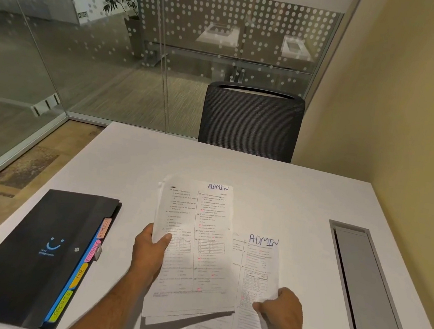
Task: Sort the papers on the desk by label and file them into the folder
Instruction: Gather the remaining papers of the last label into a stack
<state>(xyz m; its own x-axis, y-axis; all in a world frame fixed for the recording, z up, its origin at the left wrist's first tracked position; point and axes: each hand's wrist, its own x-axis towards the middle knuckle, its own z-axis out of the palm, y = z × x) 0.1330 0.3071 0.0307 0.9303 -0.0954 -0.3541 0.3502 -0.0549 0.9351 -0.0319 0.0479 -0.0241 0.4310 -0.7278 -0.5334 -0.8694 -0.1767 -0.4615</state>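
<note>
Head view: my left hand (151, 249) pinches one ADMIN sheet (191, 243), my right hand (279, 307) another ADMIN page (258, 273); thin, floppy paper, best gripped by the edges

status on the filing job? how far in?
Early. Done: nothing visibly filed; the black folder lies shut on the desk, tabs ADMIN, FINANCE, HR, SPORTS showing. In hand: left hand grips a stack topped by an ADMIN sheet; right hand pinches another ADMIN sheet. Left: finish sorting, open the folder, file everything.
</note>
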